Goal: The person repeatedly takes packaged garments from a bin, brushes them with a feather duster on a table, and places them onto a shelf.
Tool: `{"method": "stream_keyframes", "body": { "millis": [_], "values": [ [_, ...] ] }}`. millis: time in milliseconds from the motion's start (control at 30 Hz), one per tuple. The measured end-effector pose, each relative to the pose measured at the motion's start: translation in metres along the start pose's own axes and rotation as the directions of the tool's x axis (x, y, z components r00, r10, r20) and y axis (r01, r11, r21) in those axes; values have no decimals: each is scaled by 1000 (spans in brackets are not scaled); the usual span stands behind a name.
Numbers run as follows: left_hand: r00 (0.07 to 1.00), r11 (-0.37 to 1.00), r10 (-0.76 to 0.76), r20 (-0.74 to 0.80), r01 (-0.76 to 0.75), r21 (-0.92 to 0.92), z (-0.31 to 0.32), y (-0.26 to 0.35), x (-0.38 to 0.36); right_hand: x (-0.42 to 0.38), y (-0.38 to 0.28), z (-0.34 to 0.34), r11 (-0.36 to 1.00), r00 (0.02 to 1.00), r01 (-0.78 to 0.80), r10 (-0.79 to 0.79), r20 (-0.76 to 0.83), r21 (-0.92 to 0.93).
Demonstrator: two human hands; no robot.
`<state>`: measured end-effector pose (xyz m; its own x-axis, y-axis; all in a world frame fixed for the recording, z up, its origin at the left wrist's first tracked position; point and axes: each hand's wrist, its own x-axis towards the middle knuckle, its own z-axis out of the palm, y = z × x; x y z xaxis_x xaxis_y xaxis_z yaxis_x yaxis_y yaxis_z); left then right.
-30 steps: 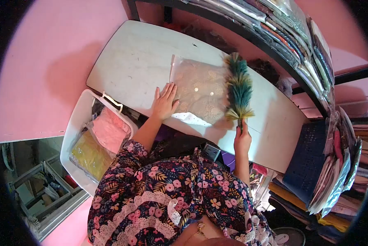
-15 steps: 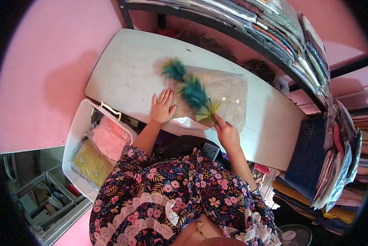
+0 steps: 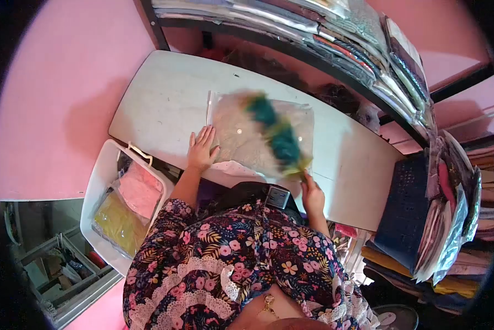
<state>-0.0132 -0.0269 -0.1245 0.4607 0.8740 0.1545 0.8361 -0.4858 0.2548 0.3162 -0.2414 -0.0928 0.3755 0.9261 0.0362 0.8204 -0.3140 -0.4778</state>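
My right hand (image 3: 313,193) grips the handle end of a fluffy green and yellow duster (image 3: 277,132), which is smeared by motion. The duster slants up and left over a clear plastic garment bag (image 3: 230,143) that lies flat on the white table. Inside the bag is beige patterned cloth, partly hidden under the duster. At the bag's left edge my left hand (image 3: 203,149) rests flat, fingers stretched out. A white dotted piece (image 3: 237,168) shows at the bag's near edge.
Left of me stands a white bin (image 3: 95,181) holding pink and yellow bagged cloth. A shelf (image 3: 291,47) with bagged garments runs behind the white table (image 3: 148,88). At right are a blue basket (image 3: 403,203) and stacked folded clothes (image 3: 456,220).
The duster in my right hand has swept to the right across the bag, uncovering more of its left part. My left hand stays flat at the bag's left edge. The camera view has shifted slightly.
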Motion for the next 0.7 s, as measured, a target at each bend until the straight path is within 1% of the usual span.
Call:
{"method": "stream_keyframes", "body": {
  "millis": [67, 100, 133, 167, 200, 233, 267, 300, 333, 367, 400, 433, 467, 500, 533, 567, 600, 633, 667, 700],
  "values": [
    [1000, 1000, -3, -1, 3, -4, 6, -3, -1, -7, 39, 9, 992, 979, -126, 127, -159, 14],
    [1000, 1000, 3, -7, -3, -1, 7, -1, -3, -11, 70, 14, 985, 968, -166, 172, -183, 45],
    [999, 999, -22, -34, 21, -35, 8, 2, -4, -15, 96, 13, 958, 951, -275, 284, -124, 82],
    [997, 997, -47, -61, 43, -71, 10, 5, -6, -19, 118, 1, 951, 938, -296, 306, -165, 85],
    [998, 998, -33, -54, 29, -63, 14, 2, -10, -27, 129, -8, 939, 918, -330, 343, -200, 94],
    [984, 982, -102, -144, 76, -174, 20, -3, -15, -31, 128, -16, 934, 912, -342, 357, -201, 104],
    [958, 951, -179, -223, 111, -288, 26, -10, -21, -34, 127, -23, 891, 882, -453, 443, -158, -29],
    [960, 953, -172, -221, 105, -285, 26, -9, -27, -33, 126, -28, 826, 844, -537, 522, -126, -171],
    [941, 942, -233, -244, 157, -296, 23, -8, -31, -28, 122, -26, 825, 841, -541, 526, -126, -165],
    [918, 928, -293, -266, 207, -309, 20, -7, -34, -22, 116, -22, 862, 874, -447, 364, -322, -240],
    [920, 931, -286, -267, 201, -304, 22, -10, -36, -14, 107, -19, 871, 856, -363, 171, -489, -332],
    [928, 905, -320, -192, 239, -353, 25, -16, -38, -1, 98, -21, 942, 888, -177, 29, -458, -283],
    [930, 874, -350, -115, 280, -397, 28, -23, -39, 14, 87, -22, 974, 891, 17, -118, -438, -227],
    [932, 878, -343, -116, 274, -393, 31, -33, -39, 26, 71, -14, 973, 897, 144, -207, -391, -183],
    [923, 838, -378, 79, 377, -394, 36, -43, -38, 33, 54, -4, 954, 888, 268, -297, -350, -132],
    [876, 796, -399, 271, 477, -373, 37, -48, -38, 38, 39, 6, 923, 896, 383, -382, -225, -40],
    [882, 802, -394, 257, 467, -374, 29, -43, -33, 44, 27, 15, 871, 870, 487, -478, -116, 61],
    [773, 440, -464, 432, 625, -645, 12, -31, -29, 44, 20, 21, 869, 867, 492, -481, -131, 60],
    [663, -27, -424, 617, 672, -740, -6, -17, -24, 41, 14, 23, 818, 818, 573, -575, -18, -51],
    [718, -157, -364, 593, 580, -799, -23, -2, -17, 44, 10, 24, 743, 758, 651, -645, 97, -156]
  ]
}}
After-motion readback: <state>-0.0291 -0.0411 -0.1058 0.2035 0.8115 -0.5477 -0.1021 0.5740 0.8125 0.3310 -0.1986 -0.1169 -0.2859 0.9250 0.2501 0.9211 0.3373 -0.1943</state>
